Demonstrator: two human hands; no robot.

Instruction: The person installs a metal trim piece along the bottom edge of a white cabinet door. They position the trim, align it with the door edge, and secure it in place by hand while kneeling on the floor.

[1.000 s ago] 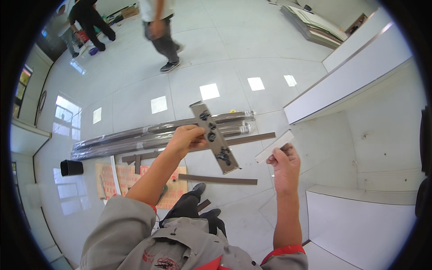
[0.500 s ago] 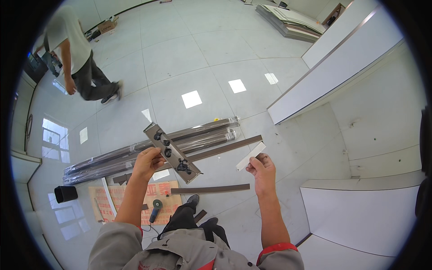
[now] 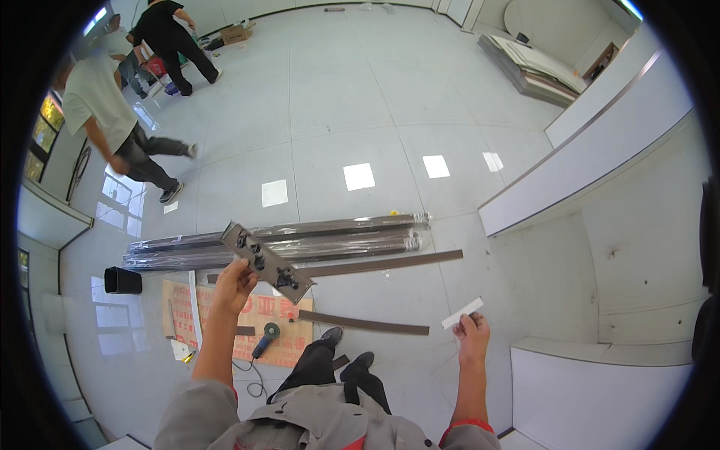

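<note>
My left hand [image 3: 235, 286] grips the edge of a short brown trim piece [image 3: 273, 264], held tilted above the floor. Several glossy black blobs [image 3: 287, 278] that look like adhesive sit on its upper face. Out to the right, my right hand [image 3: 472, 336] pinches a small flat white strip [image 3: 463, 313] between thumb and fingers. Beneath the left arm a cardboard sheet [image 3: 217, 354] with red print lies on the floor, and a corded angle grinder [image 3: 266, 341] rests on it. A long brown strip [image 3: 390, 262] and a shorter brown strip [image 3: 364, 323] lie between the hands.
Plastic-wrapped brown profiles [image 3: 337, 240] lie across the floor ahead. A black bin [image 3: 122, 280] stands left of the cardboard. White panels [image 3: 577, 161] and a white cabinet [image 3: 600, 390] flank the right. A person in a white top [image 3: 109, 109] walks at far left; others stand behind.
My right hand has moved right and lower with the white strip, away from the trim piece. My left hand still holds the trim piece. The view has shifted, bringing more people into sight.
</note>
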